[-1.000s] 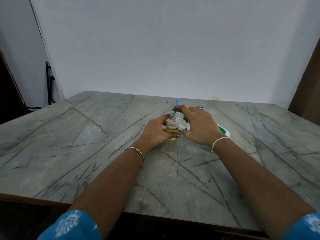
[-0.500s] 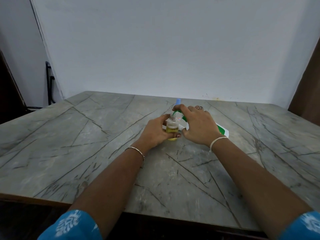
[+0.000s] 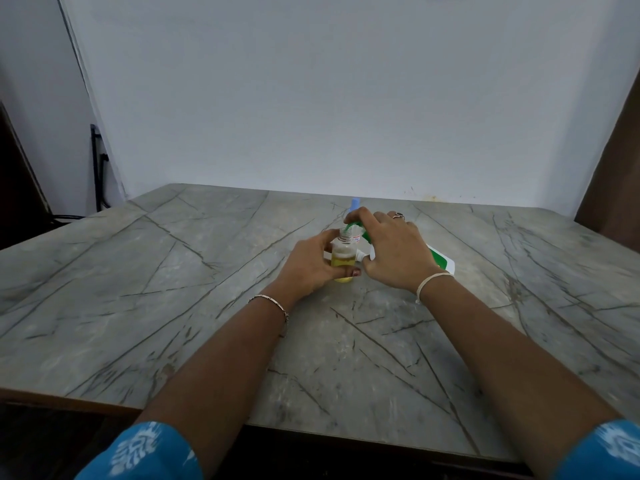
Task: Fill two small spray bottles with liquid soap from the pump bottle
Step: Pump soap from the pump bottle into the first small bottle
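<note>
Right hand (image 3: 391,251) edged left, pump bottle (image 3: 440,260) tipped leftward over upright spray bottle (image 3: 343,256)

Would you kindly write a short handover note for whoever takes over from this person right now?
Left hand: grips the small spray bottle, upright on the table, neck open, partly full of yellow soap.
Right hand: holds the pump bottle, a finger on its green pump head above the open neck.
A blue-topped item stands behind, mostly hidden; possibly the second bottle.
Done: first bottle partly filled.
Left: top it up, close it, fill the second.
</note>
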Demonstrator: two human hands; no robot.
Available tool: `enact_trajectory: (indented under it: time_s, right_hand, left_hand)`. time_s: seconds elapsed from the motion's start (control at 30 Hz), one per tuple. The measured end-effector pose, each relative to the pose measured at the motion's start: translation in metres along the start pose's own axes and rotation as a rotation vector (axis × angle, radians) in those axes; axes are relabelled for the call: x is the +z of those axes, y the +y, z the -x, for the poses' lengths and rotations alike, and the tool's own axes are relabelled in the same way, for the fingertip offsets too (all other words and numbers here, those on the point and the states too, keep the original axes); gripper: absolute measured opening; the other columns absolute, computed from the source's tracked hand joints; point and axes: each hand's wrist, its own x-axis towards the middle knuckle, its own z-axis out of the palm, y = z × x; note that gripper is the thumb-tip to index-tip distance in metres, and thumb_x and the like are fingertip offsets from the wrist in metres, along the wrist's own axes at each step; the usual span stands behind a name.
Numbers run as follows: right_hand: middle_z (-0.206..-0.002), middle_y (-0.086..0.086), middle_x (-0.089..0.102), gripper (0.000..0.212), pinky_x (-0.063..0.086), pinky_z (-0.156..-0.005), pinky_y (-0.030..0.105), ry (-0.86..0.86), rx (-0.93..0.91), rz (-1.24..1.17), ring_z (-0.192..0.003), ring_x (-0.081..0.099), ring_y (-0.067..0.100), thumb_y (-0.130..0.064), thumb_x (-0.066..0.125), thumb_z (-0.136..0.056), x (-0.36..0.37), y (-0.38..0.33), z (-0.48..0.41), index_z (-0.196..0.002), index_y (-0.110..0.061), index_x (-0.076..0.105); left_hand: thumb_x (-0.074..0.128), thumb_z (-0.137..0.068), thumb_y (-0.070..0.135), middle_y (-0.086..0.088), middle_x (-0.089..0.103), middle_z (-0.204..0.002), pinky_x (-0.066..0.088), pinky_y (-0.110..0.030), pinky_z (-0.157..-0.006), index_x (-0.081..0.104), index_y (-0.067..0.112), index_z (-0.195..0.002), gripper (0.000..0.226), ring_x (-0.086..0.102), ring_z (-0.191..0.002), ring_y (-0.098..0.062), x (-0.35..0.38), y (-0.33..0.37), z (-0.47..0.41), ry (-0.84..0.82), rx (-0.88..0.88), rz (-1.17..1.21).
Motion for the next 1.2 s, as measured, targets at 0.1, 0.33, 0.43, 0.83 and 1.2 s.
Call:
enact_trajectory:
  time_s: [0.1, 0.33, 0.43, 0.83, 1.2]
  right_hand:
    - [-0.103, 0.001, 0.06, 0.063, 0.048, -0.084, 0.043, 0.004, -0.001, -0.004, -0.098, 0.054, 0.027, -0.028, 0.063, -0.075, 0.001, 0.0001, -0.0004, -0.13, -0.034, 0.034]
    - [-0.103, 0.001, 0.061, 0.068, 0.048, -0.086, 0.042, -0.004, -0.009, -0.023, -0.097, 0.054, 0.026, -0.031, 0.062, -0.077, 0.0004, 0.0039, 0.0035, -0.137, -0.036, 0.031]
    - [-0.102, 0.001, 0.061, 0.068, 0.049, -0.084, 0.042, 0.001, -0.009, -0.025, -0.095, 0.055, 0.025, -0.03, 0.063, -0.077, 0.0014, 0.0041, 0.0029, -0.136, -0.037, 0.03]
    - [-0.105, 0.001, 0.061, 0.063, 0.048, -0.084, 0.043, 0.007, -0.003, -0.023, -0.096, 0.054, 0.026, -0.028, 0.063, -0.075, 0.0014, 0.0017, 0.0001, -0.131, -0.034, 0.035]
    - [-0.097, 0.001, 0.059, 0.069, 0.047, -0.081, 0.041, 0.005, -0.019, -0.049, -0.092, 0.052, 0.025, -0.029, 0.062, -0.076, 0.002, 0.0065, 0.0035, -0.137, -0.037, 0.031]
  left_hand:
    - [0.084, -0.067, 0.037, -0.001, 0.066, -0.12, 0.052, -0.025, -0.091, 0.053, 0.02, -0.134, 0.076, 0.064, -0.102, -0.014, 0.0, -0.0006, -0.0007, -0.001, -0.002, -0.01]
    - [0.086, -0.065, 0.036, 0.002, 0.069, -0.113, 0.052, -0.019, -0.087, 0.055, 0.02, -0.131, 0.074, 0.065, -0.097, -0.011, 0.0, -0.0017, -0.0012, 0.003, -0.004, 0.01]
    - [0.086, -0.066, 0.037, 0.001, 0.068, -0.115, 0.052, -0.023, -0.089, 0.054, 0.02, -0.132, 0.075, 0.066, -0.096, -0.012, 0.0001, -0.0025, -0.0017, -0.002, -0.007, 0.009]
    - [0.085, -0.066, 0.038, 0.0, 0.068, -0.117, 0.053, -0.029, -0.092, 0.055, 0.02, -0.132, 0.075, 0.065, -0.1, -0.013, 0.0, -0.0022, -0.0012, 0.007, 0.008, -0.001]
    - [0.086, -0.064, 0.038, 0.003, 0.069, -0.113, 0.052, -0.02, -0.087, 0.057, 0.022, -0.128, 0.073, 0.065, -0.098, -0.009, 0.0005, -0.0038, -0.0019, 0.01, 0.004, -0.003]
